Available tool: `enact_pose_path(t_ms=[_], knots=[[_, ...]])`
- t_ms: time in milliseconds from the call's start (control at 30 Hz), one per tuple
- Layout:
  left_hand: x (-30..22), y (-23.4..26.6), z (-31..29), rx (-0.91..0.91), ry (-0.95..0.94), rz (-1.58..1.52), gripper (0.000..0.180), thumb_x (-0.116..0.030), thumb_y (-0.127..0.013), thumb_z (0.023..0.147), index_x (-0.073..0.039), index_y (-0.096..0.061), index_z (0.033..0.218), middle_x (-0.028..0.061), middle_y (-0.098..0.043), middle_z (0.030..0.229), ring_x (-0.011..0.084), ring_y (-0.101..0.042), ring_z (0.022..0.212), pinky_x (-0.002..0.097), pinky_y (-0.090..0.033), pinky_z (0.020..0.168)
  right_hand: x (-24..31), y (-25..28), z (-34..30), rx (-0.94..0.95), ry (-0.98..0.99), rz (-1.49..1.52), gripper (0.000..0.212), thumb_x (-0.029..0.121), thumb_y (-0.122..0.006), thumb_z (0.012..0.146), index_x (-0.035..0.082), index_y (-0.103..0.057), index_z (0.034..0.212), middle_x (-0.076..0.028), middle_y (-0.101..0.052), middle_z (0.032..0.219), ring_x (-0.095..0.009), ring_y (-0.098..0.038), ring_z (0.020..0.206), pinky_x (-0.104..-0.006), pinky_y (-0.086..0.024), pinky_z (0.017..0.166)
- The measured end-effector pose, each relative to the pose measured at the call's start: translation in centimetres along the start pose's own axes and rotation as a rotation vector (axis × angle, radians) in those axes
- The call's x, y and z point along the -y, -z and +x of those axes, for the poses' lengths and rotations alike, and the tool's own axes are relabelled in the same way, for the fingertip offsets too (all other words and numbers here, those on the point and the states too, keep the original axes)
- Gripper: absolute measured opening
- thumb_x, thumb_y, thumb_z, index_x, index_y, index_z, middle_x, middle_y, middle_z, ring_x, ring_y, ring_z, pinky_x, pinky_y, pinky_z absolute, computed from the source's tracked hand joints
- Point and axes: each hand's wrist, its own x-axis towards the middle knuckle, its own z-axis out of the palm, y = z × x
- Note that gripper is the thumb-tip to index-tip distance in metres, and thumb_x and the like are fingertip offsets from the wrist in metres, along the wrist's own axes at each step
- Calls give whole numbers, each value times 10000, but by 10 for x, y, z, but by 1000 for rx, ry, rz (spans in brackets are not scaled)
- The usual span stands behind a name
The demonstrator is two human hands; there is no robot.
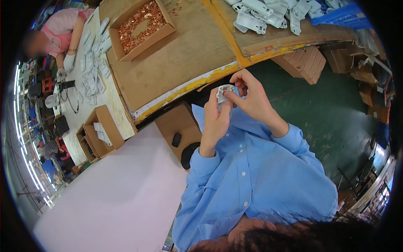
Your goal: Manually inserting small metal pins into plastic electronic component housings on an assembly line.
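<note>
Just off the near edge of the workbench, both hands meet at a small white plastic housing (225, 89) with its hollow end up. My left hand (215, 126) is closed round its lower part, thumb along the near side. My right hand (255, 100) reaches in from the right with its fingers curled and its thumb pressed to the housing's open end. Any small part under that thumb is too small to make out. An open cardboard box (168, 30) of small copper-coloured metal pieces stands on the bench to the far left of my hands.
More white housings (256, 19) are heaped at the back right beside a blue crate (344, 17). To the left, a co-worker in pink (58, 31) with white gloves handles parts at a table (115, 98). A cardboard carton (113, 122) stands on its near end.
</note>
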Motion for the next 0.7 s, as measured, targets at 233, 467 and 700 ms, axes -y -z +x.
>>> enact_pose_path(t_ms=[233, 467, 700], knots=[[-4, -4, 1, -9, -94, 213, 237, -26, -502, 916, 21, -558, 1142, 159, -677, 904, 234, -676, 785, 326, -526, 716, -11, 5, 2, 148, -143, 167, 276, 40, -739, 796, 41, -542, 989, 4, -483, 838, -45, -419, 650, -203, -371, 565], [6, -3, 0, -47, -135, 195, 270, -6, -518, 895, 17, -562, 1161, 162, -670, 918, 241, -674, 790, 323, -528, 722, -14, 4, 3, 172, -122, 177, 360, 55, -733, 812, 37, -503, 1088, 2, -447, 859, -53, -435, 662, -219, -388, 571], [2, -2, 1, -66, -239, 256, 312, -10, -515, 898, 27, -548, 1206, 162, -676, 931, 249, -679, 787, 321, -533, 730, -16, 4, 5, 212, -143, 249, 377, 64, -729, 821, 33, -495, 1115, -2, -452, 883, -60, -436, 680, -220, -392, 581]])
